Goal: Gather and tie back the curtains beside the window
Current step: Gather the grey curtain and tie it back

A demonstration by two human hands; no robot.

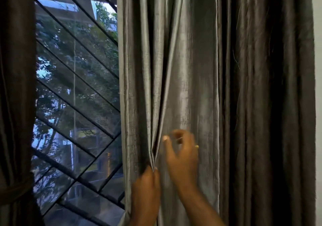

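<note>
My left hand (148,185) pinches a vertical fold of the silky grey curtain (188,68), right of the barred window (76,103). My right hand (183,154) hovers against the fabric, fingers spread, gripping nothing.

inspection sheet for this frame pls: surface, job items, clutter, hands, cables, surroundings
Surface: nothing seen; no table or floor in view.
Job's things: grey curtain hangs loose, not yet tied; dark curtain at left already cinched by a tie-back.
Clutter: nothing seen.
Hands: left hand pinches a curtain fold; right hand open, fingers spread in front of the fabric, blurred.
Cables: nothing seen.
Surroundings: window with diagonal bars, trees outside; pale wall at right.
</note>
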